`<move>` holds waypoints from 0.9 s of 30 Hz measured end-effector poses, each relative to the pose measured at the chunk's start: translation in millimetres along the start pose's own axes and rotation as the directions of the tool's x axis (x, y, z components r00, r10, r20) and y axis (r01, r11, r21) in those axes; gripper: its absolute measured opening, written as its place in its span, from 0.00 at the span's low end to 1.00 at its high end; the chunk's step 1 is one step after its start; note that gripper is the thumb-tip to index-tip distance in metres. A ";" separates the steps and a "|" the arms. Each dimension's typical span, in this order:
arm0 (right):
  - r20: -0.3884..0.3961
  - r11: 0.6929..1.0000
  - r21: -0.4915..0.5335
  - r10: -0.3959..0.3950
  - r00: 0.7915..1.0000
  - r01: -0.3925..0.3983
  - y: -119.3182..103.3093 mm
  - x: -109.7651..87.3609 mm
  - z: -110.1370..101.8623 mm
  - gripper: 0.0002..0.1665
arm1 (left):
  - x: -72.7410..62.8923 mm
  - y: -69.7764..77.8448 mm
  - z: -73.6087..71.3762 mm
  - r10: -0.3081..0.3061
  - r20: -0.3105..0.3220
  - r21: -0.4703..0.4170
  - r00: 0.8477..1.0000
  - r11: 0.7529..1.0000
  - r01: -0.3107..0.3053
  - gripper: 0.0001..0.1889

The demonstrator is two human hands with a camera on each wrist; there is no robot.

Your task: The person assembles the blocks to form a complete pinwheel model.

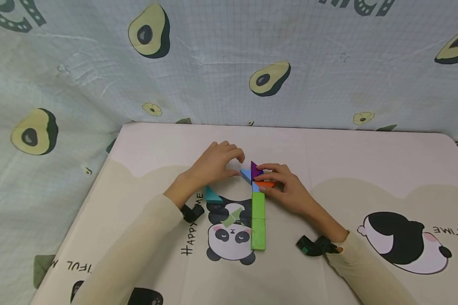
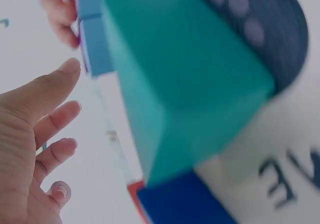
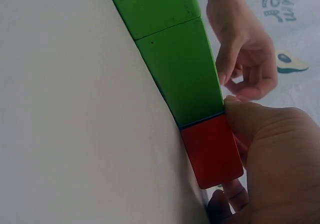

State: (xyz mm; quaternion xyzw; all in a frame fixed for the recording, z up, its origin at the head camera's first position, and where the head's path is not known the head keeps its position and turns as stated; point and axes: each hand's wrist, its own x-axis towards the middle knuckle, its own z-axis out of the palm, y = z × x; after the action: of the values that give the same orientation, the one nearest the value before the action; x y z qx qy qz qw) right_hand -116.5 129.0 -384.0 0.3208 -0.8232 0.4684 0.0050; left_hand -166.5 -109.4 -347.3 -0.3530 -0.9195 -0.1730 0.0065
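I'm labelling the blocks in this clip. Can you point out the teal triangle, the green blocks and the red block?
teal triangle (image 1: 212,195): head view, middle of its top face.
green blocks (image 1: 258,226): head view, the seam where the two meet.
red block (image 3: 212,154): right wrist view, centre of its face.

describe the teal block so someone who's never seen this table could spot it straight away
On the cream table mat, find the panda print near the middle front. The teal block lies just above the panda's head, under the left wrist. It is a lone wedge, apart from the green blocks in a row.
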 end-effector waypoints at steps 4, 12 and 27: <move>-0.003 1.000 0.014 0.020 1.000 -0.020 5.1 -0.4 1.1 0.15 | -9.2 -8.8 -10.4 -0.056 -0.060 -0.029 0.997 0.998 0.054 0.14; -0.011 1.000 0.010 -0.002 1.000 0.002 35.2 -3.8 6.1 0.17 | -28.5 -29.4 -21.1 -0.192 -0.129 -0.117 0.973 0.977 0.178 0.15; -0.004 1.000 0.009 0.009 1.000 -0.009 31.8 -2.9 5.9 0.16 | -55.3 -53.9 -17.2 -0.407 -0.048 -0.187 0.912 0.901 0.392 0.16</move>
State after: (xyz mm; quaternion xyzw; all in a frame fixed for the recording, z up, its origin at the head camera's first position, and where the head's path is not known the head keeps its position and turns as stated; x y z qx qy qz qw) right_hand -129.4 137.2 -412.6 0.3161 -0.8224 0.4729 0.0032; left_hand -162.0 -187.9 -355.5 -0.1482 -0.9526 -0.2649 -0.0202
